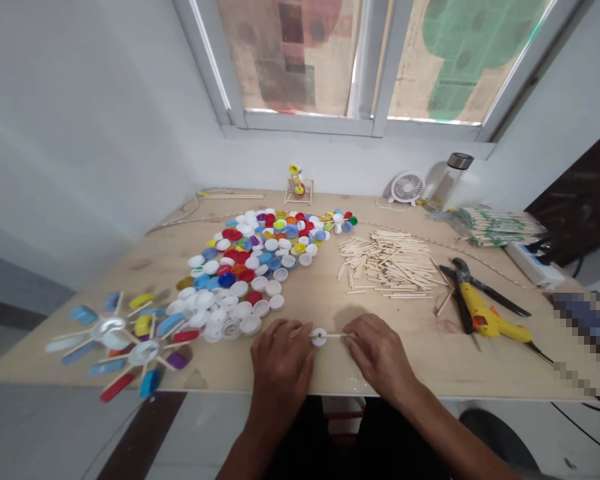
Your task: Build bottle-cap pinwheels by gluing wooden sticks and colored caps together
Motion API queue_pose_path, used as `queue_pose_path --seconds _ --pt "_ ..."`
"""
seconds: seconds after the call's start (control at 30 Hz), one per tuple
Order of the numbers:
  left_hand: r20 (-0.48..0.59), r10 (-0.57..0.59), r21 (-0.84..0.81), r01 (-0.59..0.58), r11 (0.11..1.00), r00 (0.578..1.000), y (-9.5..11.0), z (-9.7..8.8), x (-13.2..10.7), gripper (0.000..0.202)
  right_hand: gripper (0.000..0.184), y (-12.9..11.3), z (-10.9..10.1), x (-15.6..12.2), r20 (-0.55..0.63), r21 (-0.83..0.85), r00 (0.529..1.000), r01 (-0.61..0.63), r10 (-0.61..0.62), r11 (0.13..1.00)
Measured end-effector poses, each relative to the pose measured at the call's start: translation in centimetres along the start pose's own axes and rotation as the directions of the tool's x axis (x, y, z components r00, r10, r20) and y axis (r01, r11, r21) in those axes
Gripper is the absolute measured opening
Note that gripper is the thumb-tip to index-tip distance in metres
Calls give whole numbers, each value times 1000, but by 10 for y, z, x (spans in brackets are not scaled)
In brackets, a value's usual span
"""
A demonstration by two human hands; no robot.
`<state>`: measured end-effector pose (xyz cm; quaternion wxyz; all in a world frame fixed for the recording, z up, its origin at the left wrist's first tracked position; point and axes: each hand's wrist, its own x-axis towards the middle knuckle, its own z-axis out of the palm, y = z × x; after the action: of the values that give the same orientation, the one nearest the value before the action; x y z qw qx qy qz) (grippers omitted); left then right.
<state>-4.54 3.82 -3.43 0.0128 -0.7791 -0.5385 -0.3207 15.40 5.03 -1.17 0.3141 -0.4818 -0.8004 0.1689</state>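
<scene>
Just left of the white bottle cap (319, 342) on the surface (320, 287), the left hand (283, 353) is nearer, fingers curled, their hold hidden; rightward from the cap runs a thin wooden stick (336, 335), long axis sideways, its far end pinched by the right hand (377, 350).

A person's hands meet over a wooden surface (313, 297): the left hand (283, 353) at a small white cap (319, 339), the right hand (379, 353) pinching a thin stick (337, 335) that reaches it. Leftward, colourful bottle caps (247, 275) and two spoked wheels (144, 353); rightward, piled sticks (400, 263), pliers (500, 297), a yellow glue gun (483, 319).
</scene>
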Motion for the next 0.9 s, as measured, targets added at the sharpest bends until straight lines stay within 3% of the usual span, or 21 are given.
queue_pose_path --seconds 0.07,0.13,0.43,0.9 --pt "-108 18 37 -14 999 994 5 0 -6 32 16 -1 1 -12 -68 0 997 44 -44 999" --pt "-145 33 68 -23 997 989 12 2 -12 33 18 0 1 -22 -120 -18 990 78 -80 997" --pt "-31 60 125 -56 991 998 22 15 -19 39 18 10 -5 -32 -196 -48 979 44 -53 998" --pt "-43 29 111 -24 993 999 19 15 -19 42 16 12 -1 -34 -145 -35 989 28 -32 999"
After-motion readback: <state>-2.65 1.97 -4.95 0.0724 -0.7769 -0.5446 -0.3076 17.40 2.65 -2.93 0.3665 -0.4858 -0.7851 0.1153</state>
